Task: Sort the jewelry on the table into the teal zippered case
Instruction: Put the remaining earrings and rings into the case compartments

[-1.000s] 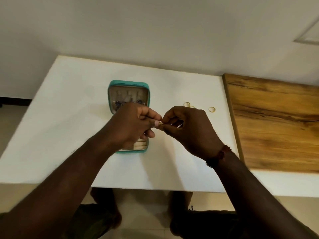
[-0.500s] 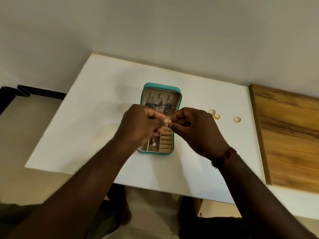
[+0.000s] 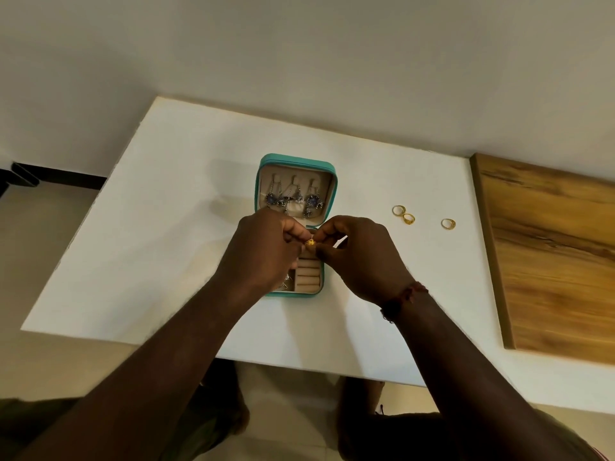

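Observation:
The teal zippered case (image 3: pixel 263 181) lies open on the white table (image 3: pixel 166 227), lid away from me. Silver-and-blue earrings (image 3: pixel 293 197) hang in the lid. Beige ring rolls (image 3: pixel 308 276) show in the lower tray. My left hand (image 3: pixel 266 251) and my right hand (image 3: pixel 362 257) meet over the tray's middle, both pinching a small gold ring (image 3: pixel 310 243) between fingertips. Three gold rings lie on the table to the right: two touching (image 3: pixel 403 214) and one alone (image 3: pixel 448 224).
A wooden board (image 3: pixel 552 254) covers the table's right end. A plain wall rises behind the far edge. My knees and feet show below the near table edge.
Both hands with the gold ring have shifted from right of the case to over the case's tray. The view has shifted, so the case sits nearer the middle.

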